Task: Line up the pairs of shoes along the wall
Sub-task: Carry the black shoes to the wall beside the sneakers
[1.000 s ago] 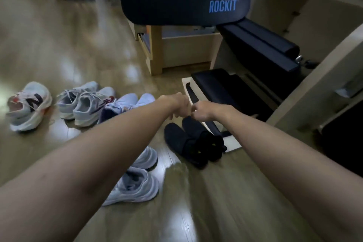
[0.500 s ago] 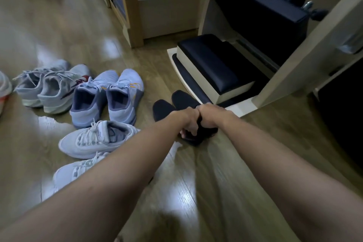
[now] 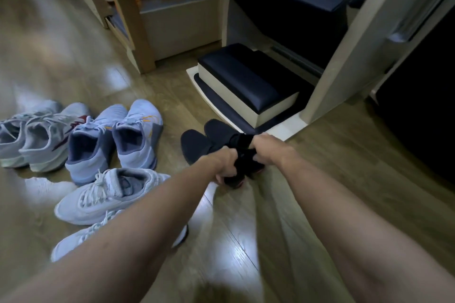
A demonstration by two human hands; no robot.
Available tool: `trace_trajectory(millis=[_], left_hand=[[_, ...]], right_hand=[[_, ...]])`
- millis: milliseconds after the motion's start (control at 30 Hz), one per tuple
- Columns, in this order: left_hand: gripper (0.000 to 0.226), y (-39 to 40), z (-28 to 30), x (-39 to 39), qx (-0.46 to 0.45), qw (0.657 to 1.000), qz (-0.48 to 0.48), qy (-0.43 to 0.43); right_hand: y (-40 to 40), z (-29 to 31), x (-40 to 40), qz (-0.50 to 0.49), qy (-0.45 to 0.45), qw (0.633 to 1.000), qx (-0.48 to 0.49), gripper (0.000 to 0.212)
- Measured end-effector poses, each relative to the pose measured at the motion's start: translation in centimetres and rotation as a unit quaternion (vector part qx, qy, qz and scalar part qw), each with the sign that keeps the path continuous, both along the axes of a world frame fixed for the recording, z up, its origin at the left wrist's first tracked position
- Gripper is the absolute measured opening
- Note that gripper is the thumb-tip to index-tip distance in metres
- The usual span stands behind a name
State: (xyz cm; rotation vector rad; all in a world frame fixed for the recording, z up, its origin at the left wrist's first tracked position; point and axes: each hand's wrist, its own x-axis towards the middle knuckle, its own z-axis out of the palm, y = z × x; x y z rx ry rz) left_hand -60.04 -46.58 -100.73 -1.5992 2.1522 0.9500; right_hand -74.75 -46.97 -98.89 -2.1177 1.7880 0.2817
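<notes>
A pair of black shoes stands on the wooden floor, toes pointing away from me. My left hand (image 3: 225, 165) grips the heel collar of the left black shoe (image 3: 194, 146). My right hand (image 3: 264, 149) grips the collar of the right black shoe (image 3: 219, 129). To the left stands a light blue pair of sneakers (image 3: 113, 140), and further left a grey pair with a dark red mark (image 3: 41, 135). A white pair (image 3: 108, 194) lies nearer to me, askew, its lower shoe partly hidden by my left forearm.
A padded black step on a white base (image 3: 246, 86) sits just beyond the black shoes. A wooden furniture frame (image 3: 138, 39) stands at the back. A pale angled beam (image 3: 364, 39) rises at the right, with a dark area beyond it.
Both hands went down from above the black shoes and took hold of their heel collars. The view dropped and shifted right, so the white-and-red shoe at far left left the frame.
</notes>
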Motion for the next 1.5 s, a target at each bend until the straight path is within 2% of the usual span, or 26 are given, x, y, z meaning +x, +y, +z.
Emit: trace_trajectory(millis=[167, 300, 433, 533, 600, 733, 800, 900, 967, 1067, 1167, 1300, 1400, 1500], left_hand=[[0.039, -1.3, 4.6, -4.3, -0.062, 0.995, -0.026, 0.076], [0.044, -1.5, 10.0, -10.0, -0.125, 0.981, -0.114, 0.091], [0.045, -0.5, 14.2, -17.1, -0.194, 0.959, -0.159, 0.132], [0.037, 1.9, 15.4, -22.4, -0.24, 0.932, -0.23, 0.144], [0.025, 4.1, 15.4, -25.6, -0.25, 0.914, -0.274, 0.165], [0.016, 11.1, 14.7, -33.2, -0.238, 0.877, -0.362, 0.21], [0.026, 14.8, 13.8, -36.6, -0.234, 0.856, -0.393, 0.241], [0.021, 20.1, 12.2, -40.9, -0.225, 0.829, -0.434, 0.272], [0.007, 23.4, 11.3, -43.7, -0.23, 0.807, -0.462, 0.286], [0.013, 28.2, 10.1, -47.9, -0.223, 0.773, -0.487, 0.339], [0.008, 32.8, 9.6, -51.9, -0.208, 0.741, -0.515, 0.377], [0.02, 38.4, 8.0, -56.8, -0.187, 0.705, -0.567, 0.382], [0.01, 40.2, 5.9, -59.6, -0.176, 0.697, -0.585, 0.376], [0.011, 41.4, 3.1, -61.7, -0.164, 0.695, -0.587, 0.381]], right_hand=[[-0.3, 2.9, -3.5, -0.065, -0.087, 0.992, -0.06, 0.03], [2.2, 7.1, -8.5, -0.144, -0.116, 0.978, -0.094, 0.008], [6.9, 10.8, -15.4, -0.247, -0.154, 0.944, -0.153, 0.011], [11.5, 12.5, -20.0, -0.301, -0.149, 0.927, -0.165, 0.02], [14.6, 13.1, -22.5, -0.334, -0.133, 0.92, -0.157, 0.034], [23.6, 13.1, -27.9, -0.428, -0.056, 0.883, -0.185, 0.045], [28.3, 12.6, -30.0, -0.449, 0.021, 0.866, -0.22, 0.04], [34.9, 11.5, -32.5, -0.437, 0.117, 0.855, -0.253, 0.026], [39.1, 10.7, -34.1, -0.422, 0.175, 0.855, -0.246, 0.031], [44.5, 10.0, -36.6, -0.427, 0.231, 0.842, -0.236, 0.037], [48.9, 9.3, -39.2, -0.458, 0.251, 0.824, -0.221, 0.035], [53.5, 8.2, -42.5, -0.508, 0.233, 0.804, -0.203, 0.03], [55.3, 6.2, -44.4, -0.545, 0.201, 0.791, -0.191, 0.029], [56.5, 3.4, -46.0, -0.579, 0.185, 0.771, -0.19, 0.032]])
